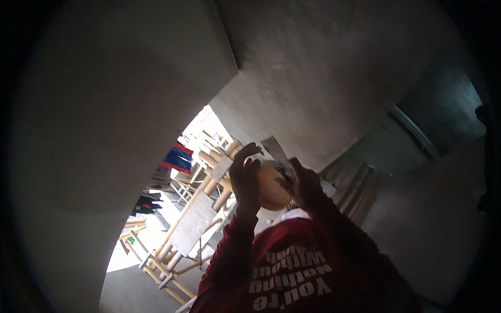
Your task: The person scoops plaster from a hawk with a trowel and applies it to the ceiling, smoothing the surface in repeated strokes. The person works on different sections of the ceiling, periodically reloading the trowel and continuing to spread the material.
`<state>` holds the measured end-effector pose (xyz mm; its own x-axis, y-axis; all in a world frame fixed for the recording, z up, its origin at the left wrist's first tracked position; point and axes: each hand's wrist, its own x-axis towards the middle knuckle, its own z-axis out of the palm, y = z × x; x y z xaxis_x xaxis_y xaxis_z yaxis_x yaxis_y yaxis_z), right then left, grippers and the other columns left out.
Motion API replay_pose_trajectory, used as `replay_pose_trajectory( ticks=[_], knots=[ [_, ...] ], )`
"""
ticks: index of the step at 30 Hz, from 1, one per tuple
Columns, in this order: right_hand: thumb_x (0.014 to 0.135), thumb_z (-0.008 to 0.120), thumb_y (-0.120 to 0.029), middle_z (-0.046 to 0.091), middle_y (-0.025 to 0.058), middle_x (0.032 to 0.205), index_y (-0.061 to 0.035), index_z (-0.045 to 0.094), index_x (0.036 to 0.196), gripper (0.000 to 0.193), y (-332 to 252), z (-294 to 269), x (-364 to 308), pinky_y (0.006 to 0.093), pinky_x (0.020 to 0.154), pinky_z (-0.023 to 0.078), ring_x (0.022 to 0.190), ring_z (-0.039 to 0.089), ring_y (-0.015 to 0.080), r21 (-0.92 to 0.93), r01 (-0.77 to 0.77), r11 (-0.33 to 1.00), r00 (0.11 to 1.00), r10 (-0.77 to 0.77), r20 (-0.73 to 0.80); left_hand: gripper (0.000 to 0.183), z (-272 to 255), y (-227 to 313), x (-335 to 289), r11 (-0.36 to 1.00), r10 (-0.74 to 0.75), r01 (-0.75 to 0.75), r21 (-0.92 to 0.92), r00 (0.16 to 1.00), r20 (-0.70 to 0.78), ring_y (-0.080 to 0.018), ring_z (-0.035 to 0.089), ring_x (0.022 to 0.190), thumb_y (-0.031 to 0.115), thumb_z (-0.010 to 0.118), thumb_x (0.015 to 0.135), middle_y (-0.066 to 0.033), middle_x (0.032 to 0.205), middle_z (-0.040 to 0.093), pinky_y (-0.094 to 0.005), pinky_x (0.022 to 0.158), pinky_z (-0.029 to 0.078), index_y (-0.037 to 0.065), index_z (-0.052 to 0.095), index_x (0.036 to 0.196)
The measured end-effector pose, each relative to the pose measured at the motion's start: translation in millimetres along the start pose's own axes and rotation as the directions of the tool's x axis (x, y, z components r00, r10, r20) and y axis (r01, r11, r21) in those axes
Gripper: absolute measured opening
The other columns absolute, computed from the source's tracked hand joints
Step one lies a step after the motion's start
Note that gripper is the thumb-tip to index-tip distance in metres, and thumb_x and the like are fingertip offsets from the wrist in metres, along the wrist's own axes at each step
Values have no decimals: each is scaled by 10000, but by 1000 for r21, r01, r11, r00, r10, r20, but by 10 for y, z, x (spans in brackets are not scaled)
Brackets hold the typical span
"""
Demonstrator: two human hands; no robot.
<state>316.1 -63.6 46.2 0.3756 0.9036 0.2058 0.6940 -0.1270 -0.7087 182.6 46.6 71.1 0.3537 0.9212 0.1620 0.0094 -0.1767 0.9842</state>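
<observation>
Both my hands are raised in front of my red-sleeved chest. My left hand (245,180) curves along the left side of a round orange thing that looks like a bowl (271,190), its fingers bent and pointing up. My right hand (304,182) is closed on a flat-bladed scraper (274,148), whose blade slants up and left above the bowl. The right fingers are close to the bowl's rim; poor light hides whether they touch it. The bowl's contents cannot be made out.
Grey plastered surfaces (313,88) surround me. A bright opening at left shows scaffold poles (180,221), a pale board (193,224) and hanging red-and-blue cloth (178,157). Long poles (357,190) lie at right, below a curved pale strip (415,131).
</observation>
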Motion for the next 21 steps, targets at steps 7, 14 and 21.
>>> replay_pose_trajectory(
  ticks=[7, 14, 21],
  knots=[
    [918, 741, -422, 683, 219, 783, -52, 515, 1153, 493, 408, 3, -12, 528, 652, 542, 763, 684, 454, -40, -100, 994, 992, 103, 80, 472, -6, 456, 1341, 534, 750, -583, 612, 661, -24, -429, 513, 1246, 153, 652, 934, -231, 1276, 591, -535, 1090, 370, -23, 537, 1356],
    [923, 714, -473, 702, 251, 844, -34, 518, 1238, 575, 753, 333, -46, 546, 694, 559, 800, 693, 474, -14, -189, 982, 959, 188, 214, 636, 314, 943, 2668, 486, 733, -506, 713, 680, -17, -412, 539, 1140, 153, 682, 872, -258, 1208, 529, -507, 981, 450, -79, 438, 1412],
    [854, 790, -439, 692, 235, 804, -28, 521, 1139, 568, 918, 463, -55, 522, 651, 552, 774, 691, 454, 28, -242, 970, 949, 230, 217, 774, 399, 895, 3178, 467, 774, -451, 760, 625, -104, -464, 511, 1209, 183, 684, 879, -306, 1288, 492, -518, 1024, 432, -114, 313, 1490]
  ],
)
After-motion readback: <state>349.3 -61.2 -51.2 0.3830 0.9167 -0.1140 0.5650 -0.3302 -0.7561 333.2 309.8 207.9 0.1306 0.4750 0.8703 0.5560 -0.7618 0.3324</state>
